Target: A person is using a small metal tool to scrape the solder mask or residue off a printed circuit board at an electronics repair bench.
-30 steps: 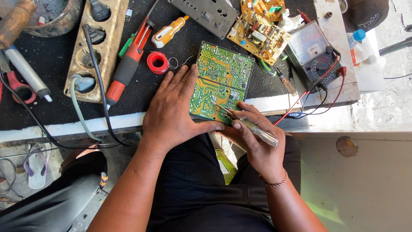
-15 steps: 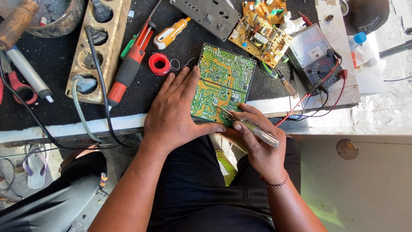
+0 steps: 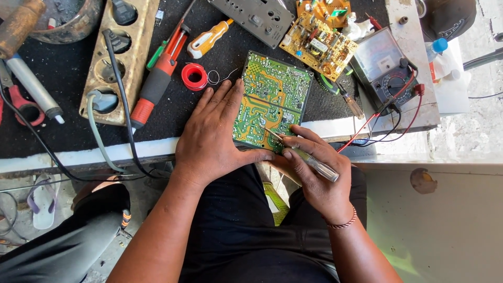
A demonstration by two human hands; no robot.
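Black-matted workbench (image 3: 63, 78) w/ tools. Our left hand (image 3: 215, 133) lies flat, fingers spread, pressing green rectangular circuit board (image 3: 272, 99) at bench edge. Right hand (image 3: 314, 173) pinches clear-handled metal screwdriver (image 3: 309, 160), tip on board's lower part. Red solder spool (image 3: 194, 76) nearby.

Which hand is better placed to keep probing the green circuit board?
Probably the right hand: it grips the screwdriver with the tip on the green circuit board. The left hand lies flat, steadying it.
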